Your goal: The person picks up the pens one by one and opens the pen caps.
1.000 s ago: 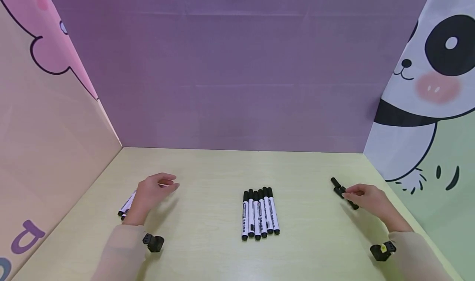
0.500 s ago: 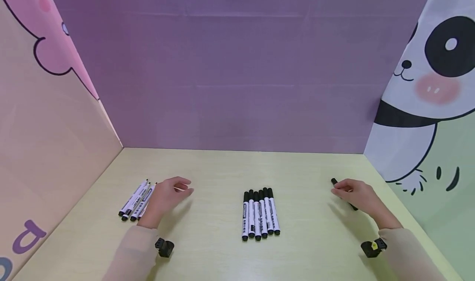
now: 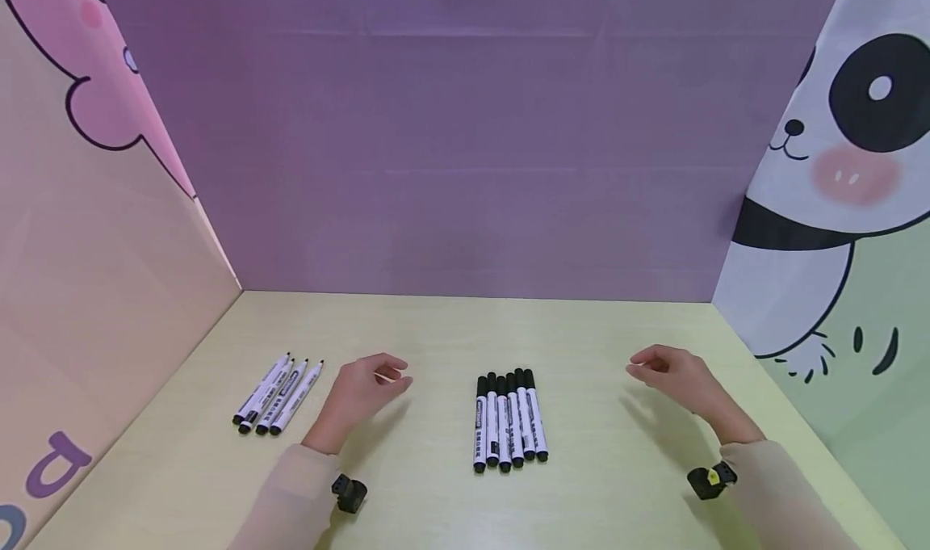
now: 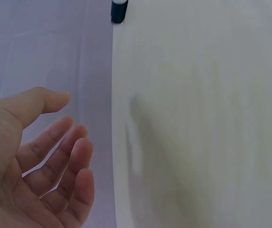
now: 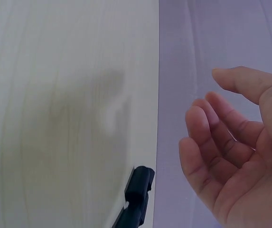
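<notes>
My left hand [image 3: 366, 390] hovers over the table between two groups of markers, fingers loosely bent and nothing in them. To its left lie several uncapped white markers [image 3: 298, 396], tips pointing away from me. A row of capped markers [image 3: 508, 421], white with black caps, lies in the middle. At the right, my right hand [image 3: 676, 380] is held above the table, its fingers relaxed with a gap to the thumb. Loose black caps [image 5: 138, 185] show in the right wrist view; the hand hides them in the head view. One black marker end [image 4: 119, 12] appears in the left wrist view.
The pale wooden table [image 3: 436, 332] ends at a purple back wall [image 3: 472, 154]. Printed side panels stand at left [image 3: 123, 291] and right [image 3: 857, 291]. Each sleeve carries a small black wrist camera.
Both hands have moved inward toward the middle row. The left has uncovered the uncapped markers; the right has left the caps it was touching and now blocks them from view.
</notes>
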A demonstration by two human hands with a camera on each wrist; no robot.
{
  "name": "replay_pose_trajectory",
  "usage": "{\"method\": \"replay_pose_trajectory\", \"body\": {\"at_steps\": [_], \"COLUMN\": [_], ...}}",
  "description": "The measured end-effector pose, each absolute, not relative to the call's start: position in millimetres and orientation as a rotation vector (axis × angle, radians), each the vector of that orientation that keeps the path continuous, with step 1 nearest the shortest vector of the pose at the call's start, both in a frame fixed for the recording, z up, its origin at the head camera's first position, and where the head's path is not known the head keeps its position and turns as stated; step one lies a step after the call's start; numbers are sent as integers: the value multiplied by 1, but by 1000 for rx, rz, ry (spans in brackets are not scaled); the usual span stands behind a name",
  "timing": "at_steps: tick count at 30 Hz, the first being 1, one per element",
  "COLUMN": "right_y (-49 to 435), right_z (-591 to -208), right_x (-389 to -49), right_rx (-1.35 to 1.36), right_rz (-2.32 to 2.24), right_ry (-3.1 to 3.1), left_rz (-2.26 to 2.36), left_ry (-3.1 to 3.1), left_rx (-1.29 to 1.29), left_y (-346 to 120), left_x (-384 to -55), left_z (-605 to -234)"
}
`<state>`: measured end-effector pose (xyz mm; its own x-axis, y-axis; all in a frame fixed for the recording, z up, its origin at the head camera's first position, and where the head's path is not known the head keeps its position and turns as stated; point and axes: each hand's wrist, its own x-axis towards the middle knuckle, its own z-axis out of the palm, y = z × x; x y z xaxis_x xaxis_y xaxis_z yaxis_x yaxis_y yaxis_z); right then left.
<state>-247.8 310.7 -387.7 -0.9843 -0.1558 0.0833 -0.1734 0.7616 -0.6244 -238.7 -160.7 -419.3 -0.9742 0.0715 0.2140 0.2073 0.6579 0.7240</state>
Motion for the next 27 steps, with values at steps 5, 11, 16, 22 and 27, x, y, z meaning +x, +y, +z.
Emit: {"method": "replay_pose_trajectory", "body": {"at_steps": [5, 11, 16, 22, 27], "right_y": [302, 291, 283, 276, 270], "right_z": [-390, -391, -390, -389, -390], "right_x": [-254, -258, -258, -260, -262], "right_rx": [322, 351, 368, 398, 412], "right_rz": [1080, 1097, 1103, 1123, 1137], "right_ry": [-2900, -2889, -2894, -2888, -2897], "left_rz": [-1250, -1259, -1272, -1296, -1320], "left_ry": [-2717, -2718, -2745, -2767, -2777], "left_rx": [-286, -316, -321, -315, -340], "left_y": [-141, -124, -115, -107, -102], "left_x": [-236, -234, -231, -230, -229], "left_z": [-426, -426, -425, -424, -424]}}
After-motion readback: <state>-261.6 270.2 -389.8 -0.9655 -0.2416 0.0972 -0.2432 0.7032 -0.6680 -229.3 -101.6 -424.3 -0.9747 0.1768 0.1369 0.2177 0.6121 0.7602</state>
